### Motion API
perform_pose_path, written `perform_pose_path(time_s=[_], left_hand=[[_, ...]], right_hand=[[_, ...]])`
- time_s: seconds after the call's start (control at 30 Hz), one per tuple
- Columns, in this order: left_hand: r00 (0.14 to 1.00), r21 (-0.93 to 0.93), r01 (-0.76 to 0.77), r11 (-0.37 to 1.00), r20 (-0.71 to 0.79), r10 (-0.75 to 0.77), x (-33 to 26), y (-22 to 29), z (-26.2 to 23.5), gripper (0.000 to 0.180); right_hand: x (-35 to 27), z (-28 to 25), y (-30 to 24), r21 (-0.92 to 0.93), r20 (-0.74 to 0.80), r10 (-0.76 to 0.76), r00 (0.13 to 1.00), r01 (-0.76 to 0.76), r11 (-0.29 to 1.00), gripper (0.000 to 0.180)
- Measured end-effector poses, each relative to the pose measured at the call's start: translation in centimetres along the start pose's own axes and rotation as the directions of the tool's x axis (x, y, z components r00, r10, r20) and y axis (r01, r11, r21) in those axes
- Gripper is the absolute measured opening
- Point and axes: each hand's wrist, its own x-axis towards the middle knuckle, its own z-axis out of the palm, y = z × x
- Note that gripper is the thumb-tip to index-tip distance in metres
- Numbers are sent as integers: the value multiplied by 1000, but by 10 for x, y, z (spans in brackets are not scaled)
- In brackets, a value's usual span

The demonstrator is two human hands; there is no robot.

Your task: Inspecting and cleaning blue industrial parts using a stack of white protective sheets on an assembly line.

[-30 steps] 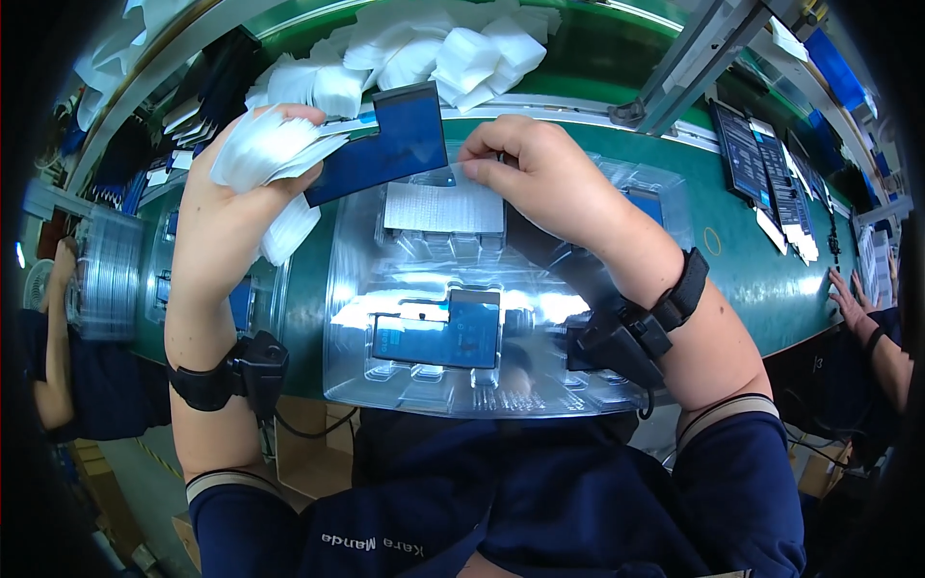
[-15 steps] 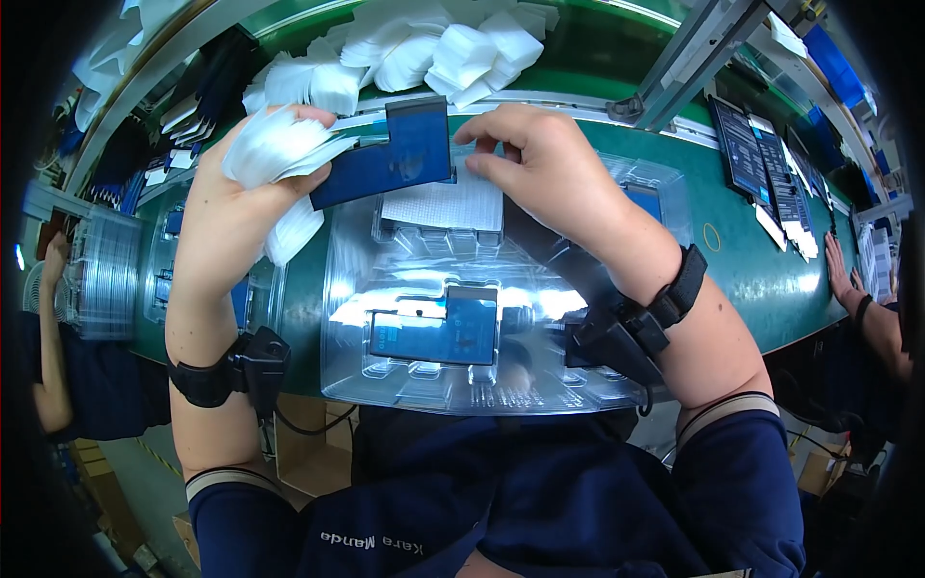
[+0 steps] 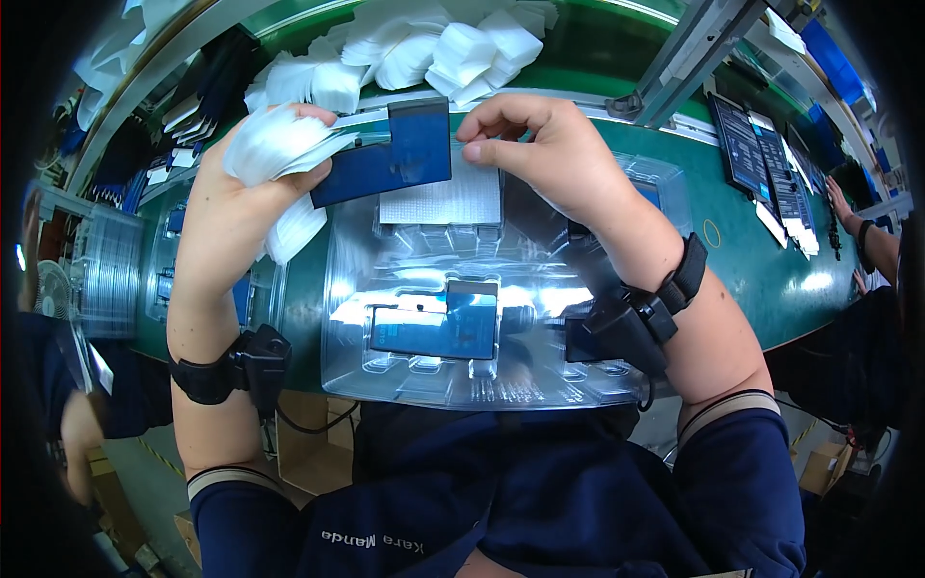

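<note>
My left hand (image 3: 231,197) is closed round a fanned bundle of thin white sheets (image 3: 275,146) and also grips the left end of an L-shaped battery pack (image 3: 405,159), dark blue and flat, raised above the tray. Just off the battery's right edge is my right hand (image 3: 540,154), fingers curled, thumb and forefinger apart, nothing visible between them. Below, a clear plastic tray (image 3: 434,390) holds a similar L-shaped battery (image 3: 472,323) in its front compartment. A white textured pad (image 3: 438,202) lies in the tray's far part, partly behind the raised battery.
Heaps of white sheets (image 3: 395,53) lie along the back ledge. Another tray (image 3: 275,299) is at the left, beside stacked clear trays (image 3: 111,289). Dark flat packs (image 3: 761,164) and a yellow ring (image 3: 712,234) lie on the green table at right. Co-workers' arms show at both sides.
My right hand has shifted slightly, its thumb rising and parting from the battery's edge. My left hand and the battery barely moved. The co-workers' arms at both sides have moved.
</note>
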Motion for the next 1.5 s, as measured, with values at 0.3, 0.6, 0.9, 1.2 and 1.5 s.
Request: perform_pose_path(time_s=[0.3, 0.6, 0.9, 1.2, 1.5], left_hand=[[1000, -60, 11, 998, -20, -12, -1, -4, 1, 26], [998, -36, 48, 998, 32, -47, 4, -4, 1, 27], [980, -182, 153, 971, 153, -125, 16, -4, 16, 28], [944, 100, 84, 991, 312, -111, 33, -10, 33, 18], [956, 176, 104, 979, 254, -147, 23, 10, 6, 23]], right_hand=[[3, 4, 5, -46, 41, -15, 999, 17, 999, 16], [-5, 3, -4, -384, 22, -206, 978, 199, 902, 27], [-3, -6, 0, -241, -176, -54, 983, 10, 970, 32], [-2, -9, 3, -192, -162, 59, 985, -91, 977, 28], [-8, -6, -3, -365, 122, -259, 958, 286, 886, 37]])
